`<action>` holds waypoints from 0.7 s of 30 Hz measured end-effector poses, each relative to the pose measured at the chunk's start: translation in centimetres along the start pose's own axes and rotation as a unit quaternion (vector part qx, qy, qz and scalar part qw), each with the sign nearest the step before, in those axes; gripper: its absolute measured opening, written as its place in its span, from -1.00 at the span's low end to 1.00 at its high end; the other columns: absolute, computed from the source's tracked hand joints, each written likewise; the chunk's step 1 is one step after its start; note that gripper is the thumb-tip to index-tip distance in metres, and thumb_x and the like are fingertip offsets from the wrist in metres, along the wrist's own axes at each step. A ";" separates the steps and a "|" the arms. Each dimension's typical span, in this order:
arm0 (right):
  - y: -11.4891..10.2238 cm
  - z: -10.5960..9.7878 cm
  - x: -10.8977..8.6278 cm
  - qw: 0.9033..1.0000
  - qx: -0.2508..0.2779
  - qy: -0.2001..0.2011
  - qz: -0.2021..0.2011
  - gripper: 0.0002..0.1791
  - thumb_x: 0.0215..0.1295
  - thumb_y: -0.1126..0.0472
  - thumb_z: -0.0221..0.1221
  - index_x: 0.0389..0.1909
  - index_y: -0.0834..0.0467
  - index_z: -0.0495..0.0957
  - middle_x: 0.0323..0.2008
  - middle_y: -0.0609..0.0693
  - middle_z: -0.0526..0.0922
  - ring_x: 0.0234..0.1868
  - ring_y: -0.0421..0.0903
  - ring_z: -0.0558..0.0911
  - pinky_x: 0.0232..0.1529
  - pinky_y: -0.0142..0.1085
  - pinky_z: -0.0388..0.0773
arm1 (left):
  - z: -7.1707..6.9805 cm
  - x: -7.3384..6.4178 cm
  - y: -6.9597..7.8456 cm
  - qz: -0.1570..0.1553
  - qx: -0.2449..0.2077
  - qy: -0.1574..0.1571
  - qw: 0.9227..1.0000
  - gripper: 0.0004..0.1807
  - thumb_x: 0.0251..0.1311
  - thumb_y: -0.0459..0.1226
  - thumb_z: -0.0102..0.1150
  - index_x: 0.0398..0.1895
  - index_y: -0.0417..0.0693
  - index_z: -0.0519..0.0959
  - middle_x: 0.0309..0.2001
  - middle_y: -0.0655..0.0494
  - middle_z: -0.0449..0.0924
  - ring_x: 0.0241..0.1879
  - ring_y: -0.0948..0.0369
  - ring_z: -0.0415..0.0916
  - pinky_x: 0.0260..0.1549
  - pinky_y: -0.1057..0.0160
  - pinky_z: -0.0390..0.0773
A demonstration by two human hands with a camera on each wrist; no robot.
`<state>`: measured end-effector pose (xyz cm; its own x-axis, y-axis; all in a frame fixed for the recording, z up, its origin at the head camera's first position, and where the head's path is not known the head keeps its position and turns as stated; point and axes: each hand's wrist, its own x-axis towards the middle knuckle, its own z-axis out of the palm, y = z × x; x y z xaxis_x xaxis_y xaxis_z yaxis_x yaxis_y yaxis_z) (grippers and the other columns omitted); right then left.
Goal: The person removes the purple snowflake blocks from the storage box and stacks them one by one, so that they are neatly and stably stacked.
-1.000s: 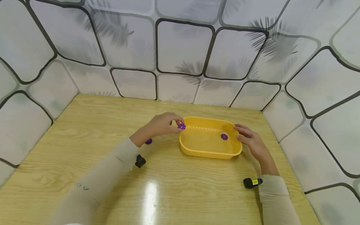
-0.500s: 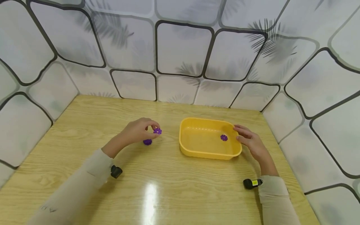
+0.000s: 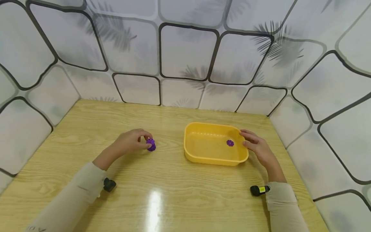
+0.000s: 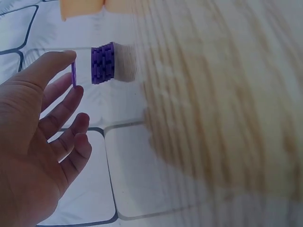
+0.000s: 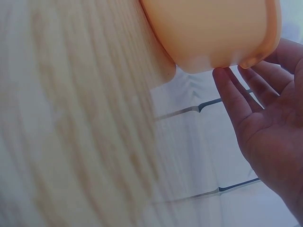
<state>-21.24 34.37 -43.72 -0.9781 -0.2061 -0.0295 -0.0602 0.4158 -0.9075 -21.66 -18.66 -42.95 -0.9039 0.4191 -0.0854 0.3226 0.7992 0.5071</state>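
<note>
My left hand [image 3: 127, 142] pinches a thin purple flower-shaped disc [image 4: 74, 75] between thumb and finger. Right beside it, a short stack of purple flower discs [image 4: 103, 64] stands on the table; in the head view the held disc overlaps the stack. The other left fingers are loosely bent. At the right, my right hand [image 3: 263, 153] holds the end of a yellow basin [image 3: 215, 160], its fingertips at the rim and thumb against the end wall [image 5: 208, 42]. One purple flower disc [image 3: 230, 143] lies inside the basin, toward its right end.
The wood-grain table [image 3: 185, 193] meets patterned white panels [image 3: 185, 51] at the back and both sides. A small black device [image 3: 109, 185] sits at the left wrist, and another black device [image 3: 255, 190] at the right.
My left hand has moved left from the basin's left rim to the purple stack, carrying the flower disc. My right hand stays at the basin.
</note>
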 end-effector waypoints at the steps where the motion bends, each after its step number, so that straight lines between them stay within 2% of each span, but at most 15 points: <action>1: 0.0 0.0 0.0 1.000 0.001 0.000 0.000 -0.45 0.50 0.16 0.14 0.42 0.28 0.36 0.55 0.17 0.15 0.51 0.13 0.20 0.11 -0.66 0.39 | 0.1 0.0 -0.1 0.000 -0.001 0.001 1.000 -0.70 0.27 -0.05 0.32 0.04 0.17 0.65 -0.10 0.22 0.63 -0.29 0.21 0.45 -0.41 0.24 0.42; 6: 0.2 0.0 0.1 1.000 0.003 -0.001 0.004 -0.43 0.49 0.13 0.15 0.42 0.27 0.36 0.56 0.15 0.14 0.51 0.10 0.20 0.12 -0.66 0.39 | 0.3 0.0 -0.1 0.006 0.006 0.002 1.000 -0.69 0.24 -0.07 0.35 0.04 0.17 0.66 -0.10 0.21 0.62 -0.32 0.23 0.44 -0.41 0.25 0.41; 15: 0.1 -0.1 0.2 1.000 0.003 -0.004 -0.002 -0.42 0.50 0.12 0.15 0.43 0.28 0.35 0.56 0.16 0.13 0.52 0.14 0.18 0.12 -0.66 0.39 | 0.8 -0.1 -0.4 0.024 0.038 0.007 0.999 -0.66 0.24 0.01 0.34 0.05 0.19 0.67 -0.07 0.22 0.61 -0.34 0.30 0.44 -0.38 0.26 0.41; 21: 0.1 0.0 0.0 1.000 -0.002 -0.003 0.003 -0.42 0.50 0.12 0.14 0.43 0.27 0.35 0.56 0.14 0.14 0.53 0.17 0.14 0.12 -0.67 0.36 | 0.7 -0.1 -0.4 0.012 0.030 0.006 0.999 -0.59 0.24 0.02 0.32 0.12 0.16 0.64 -0.05 0.23 0.60 -0.29 0.29 0.49 -0.36 0.25 0.46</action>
<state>-21.26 34.44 -43.84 -0.9773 -0.2088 -0.0365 -0.0562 0.4211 -0.9053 -21.50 -18.71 -43.69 -0.8988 0.4338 -0.0635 0.3601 0.8131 0.4573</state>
